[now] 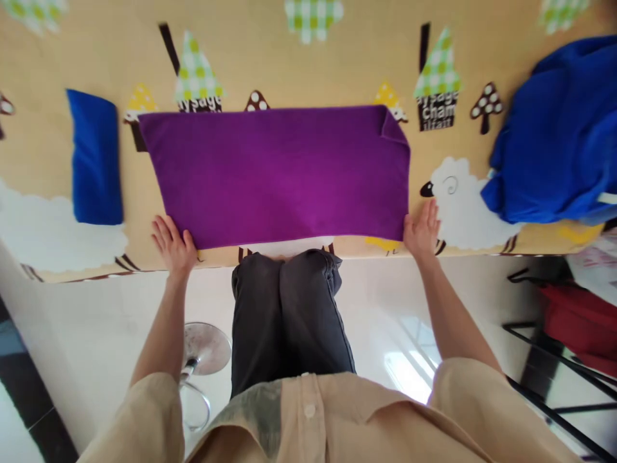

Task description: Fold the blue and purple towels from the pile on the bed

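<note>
A purple cloth lies spread in a wide rectangle on the patterned tablecloth, its top right corner folded over. At its lower left corner is my left hand, palm down with the fingers apart, the thumb side touching the cloth's edge. My right hand rests at the lower right corner, fingers stretched out and thumb against the edge. Neither hand grips the cloth. To the left lies a folded blue cloth, a narrow upright rectangle.
A heap of blue cloth sits on the table at the right. Below the table's front edge are a round metal stool base at the left and a black frame with a red item at the right.
</note>
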Demonstrator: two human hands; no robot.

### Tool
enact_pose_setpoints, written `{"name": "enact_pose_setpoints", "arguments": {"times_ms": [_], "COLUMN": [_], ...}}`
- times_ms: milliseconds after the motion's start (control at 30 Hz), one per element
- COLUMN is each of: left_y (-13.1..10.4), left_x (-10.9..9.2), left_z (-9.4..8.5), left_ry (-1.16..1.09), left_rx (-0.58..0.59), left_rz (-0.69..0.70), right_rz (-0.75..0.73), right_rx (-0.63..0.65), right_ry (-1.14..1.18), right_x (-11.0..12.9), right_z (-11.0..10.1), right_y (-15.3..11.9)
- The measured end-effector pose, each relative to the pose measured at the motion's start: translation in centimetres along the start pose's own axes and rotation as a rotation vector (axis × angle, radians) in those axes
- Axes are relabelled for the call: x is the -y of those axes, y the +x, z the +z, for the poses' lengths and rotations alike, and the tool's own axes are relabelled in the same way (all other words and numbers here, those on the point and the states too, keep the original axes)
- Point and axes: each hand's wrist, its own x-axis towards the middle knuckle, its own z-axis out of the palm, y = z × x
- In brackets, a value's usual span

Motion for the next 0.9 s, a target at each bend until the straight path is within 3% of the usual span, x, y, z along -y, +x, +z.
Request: {"name": "enact_pose_setpoints", "arguments": {"times_ms": [67, 200, 300, 400, 567, 667, 733, 767, 900], "left_y": [-2.0, -7.4, -10.4, -11.6, -11.5, -11.5, -11.6, -11.7, -11.7], "left_x": [-1.0, -2.3, -2.8, -3.3, -3.6, -3.9, -4.2, -4.2, -4.1], "left_z": [-0.5, -0.7, 0.3, 1.7, 3.4, 4.1, 4.5, 4.7, 5.2], "left_ry": [-0.044, -0.015, -0.011, -0.05, -0.077, -0.044, -0.012, -0.003, -0.011], "left_rx": [-0.017, -0.017, 0.008, 0.057, 0.001, -0.053, -0.063, -0.064, -0.061], "left_rz": [-0.069, -0.023, 0.053, 0.052, 0.103, 0.143, 0.142, 0.141, 0.148], "right_rz": [0.004, -0.317, -0.459, -0.501, -0.603, -0.334, -0.189, -0.207, -0.494], "right_rx": [-0.022, 0.01, 0.052, 0.039, 0.093, -0.045, -0.187, -0.224, -0.106], "right_ry": [0.078, 0.125, 0.069, 0.014, -0.041, -0.031, -0.019, -0.016, -0.022], "right_x": [1.6, 4.9, 7.8, 10.7, 13.5, 14.4, 15.2, 15.6, 16.8], "right_z": [-0.2, -0.9, -1.9, -3.1, -5.5, -6.6, -6.6, -6.3, -4.6], "right_y": [-1.8, -5.3, -4.9, -1.4, 8.6, 13.5, 14.8, 14.9, 14.4]}}
